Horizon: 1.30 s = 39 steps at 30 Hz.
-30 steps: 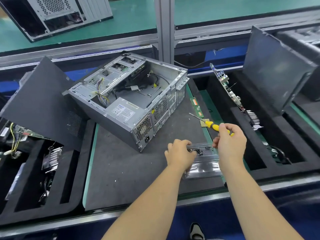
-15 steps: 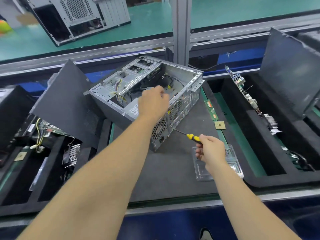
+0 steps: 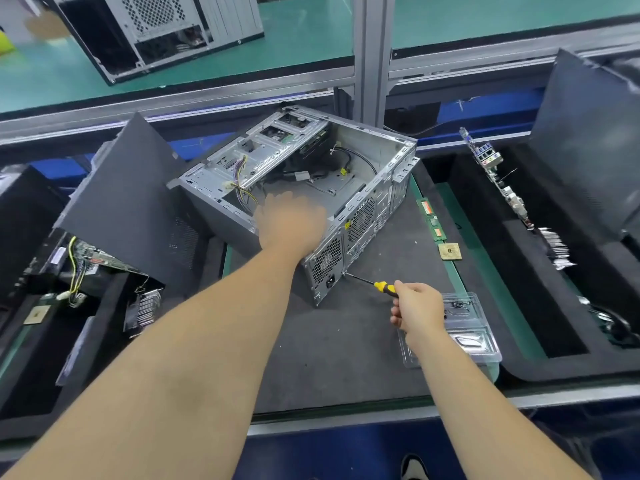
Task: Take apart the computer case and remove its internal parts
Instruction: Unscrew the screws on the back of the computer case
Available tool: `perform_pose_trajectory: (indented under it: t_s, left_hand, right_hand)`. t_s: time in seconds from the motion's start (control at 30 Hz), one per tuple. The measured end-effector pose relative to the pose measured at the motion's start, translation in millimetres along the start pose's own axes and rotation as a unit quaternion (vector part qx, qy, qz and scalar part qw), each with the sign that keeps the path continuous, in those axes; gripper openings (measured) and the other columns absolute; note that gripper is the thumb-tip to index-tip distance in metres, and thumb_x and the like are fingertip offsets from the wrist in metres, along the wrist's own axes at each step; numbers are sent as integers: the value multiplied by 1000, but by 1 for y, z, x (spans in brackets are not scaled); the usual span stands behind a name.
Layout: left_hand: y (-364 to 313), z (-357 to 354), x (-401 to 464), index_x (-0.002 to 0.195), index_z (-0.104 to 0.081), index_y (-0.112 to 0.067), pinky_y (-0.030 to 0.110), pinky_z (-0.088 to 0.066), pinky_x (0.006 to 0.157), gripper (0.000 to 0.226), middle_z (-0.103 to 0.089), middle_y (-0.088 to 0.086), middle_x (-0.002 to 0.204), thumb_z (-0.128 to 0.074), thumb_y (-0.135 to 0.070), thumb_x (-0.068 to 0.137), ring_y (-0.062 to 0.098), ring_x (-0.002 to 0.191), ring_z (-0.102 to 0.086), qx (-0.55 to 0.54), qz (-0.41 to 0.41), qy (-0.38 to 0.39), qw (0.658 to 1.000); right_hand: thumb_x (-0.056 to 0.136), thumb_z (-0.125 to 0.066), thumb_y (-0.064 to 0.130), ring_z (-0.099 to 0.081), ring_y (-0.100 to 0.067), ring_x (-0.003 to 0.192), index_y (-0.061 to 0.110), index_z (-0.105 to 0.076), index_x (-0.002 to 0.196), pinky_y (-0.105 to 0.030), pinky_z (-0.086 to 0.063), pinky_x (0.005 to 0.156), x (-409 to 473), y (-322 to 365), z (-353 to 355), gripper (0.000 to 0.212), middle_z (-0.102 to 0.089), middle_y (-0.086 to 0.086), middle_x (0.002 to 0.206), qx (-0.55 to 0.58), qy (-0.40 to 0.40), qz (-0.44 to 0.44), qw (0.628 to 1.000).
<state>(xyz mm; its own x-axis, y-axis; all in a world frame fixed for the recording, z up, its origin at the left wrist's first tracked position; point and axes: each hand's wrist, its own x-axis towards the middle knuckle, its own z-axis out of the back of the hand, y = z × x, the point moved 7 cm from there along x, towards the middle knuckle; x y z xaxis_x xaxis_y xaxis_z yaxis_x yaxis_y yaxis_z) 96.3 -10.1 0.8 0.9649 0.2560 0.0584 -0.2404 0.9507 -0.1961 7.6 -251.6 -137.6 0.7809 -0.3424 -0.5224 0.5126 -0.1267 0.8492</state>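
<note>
Head view: computer case (image 3: 311,188) lying open-side up on the dark mat of the desk (image 3: 346,341), rear panel turned toward the viewer, cables and a drive cage visible inside. Left hand (image 3: 292,223) blurred over the near edge of the case, over the power supply corner; grip impossible to tell. Right hand (image 3: 417,311) curled round the yellow-handled screwdriver (image 3: 367,282), tip set against the lower rear panel beside the power socket. Clear plastic tray (image 3: 460,327) just beside that hand; memory sticks (image 3: 433,220) and a processor chip (image 3: 449,251) lying right of the case. Likely step: undoing the power supply's rear screws. Next move calls for seating the tip squarely, steadying the case, then turning without slipping.
</note>
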Motion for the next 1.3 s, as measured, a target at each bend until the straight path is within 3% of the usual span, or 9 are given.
perform_pose_trajectory:
  t_s: [0.27,0.4,0.53,0.73,1.3]
  left_hand:
    - [0,0,1,115,-69,-24,50,-26,114,47,-56,1,130,-32,-46,94,26,125,-42,-9,-2,-5,1000]
    - [0,0,1,115,-69,-24,50,-27,113,47,-56,2,130,-32,-46,94,27,124,-42,-2,-4,-5,1000]
    - [1,-1,1,115,-68,-24,49,-26,111,47,-56,2,131,-32,-46,95,27,124,-41,-4,-4,-3,1000]
    - [0,-1,1,115,-68,-23,50,-26,113,46,-55,2,130,-32,-44,94,27,124,-40,-7,-2,1,1000]
    - [-1,2,1,114,-69,-23,50,-25,112,47,-57,2,129,-32,-45,95,27,124,-42,2,-4,-7,1000]
  right_hand:
    - [97,-58,19,-51,-20,56,8,-62,91,-34,-52,55,-2,-2,0,13,-59,-11,72,-4,7,1,1000]
    - [97,-59,18,-51,-18,56,9,-62,91,-31,-51,51,-4,-7,0,12,-59,-10,75,-24,20,-1,1000]
    - [97,-59,14,-44,-18,53,4,-62,96,-24,-38,41,-7,-14,-8,10,-53,-10,72,-26,71,-20,997]
    - [97,-57,11,-42,-18,54,8,-63,93,-26,-37,42,1,0,1,8,-51,-8,68,8,39,24,999]
    - [99,-56,12,-36,-18,54,5,-60,95,-26,-31,41,-4,-3,-6,9,-46,-9,72,9,58,-8,998]
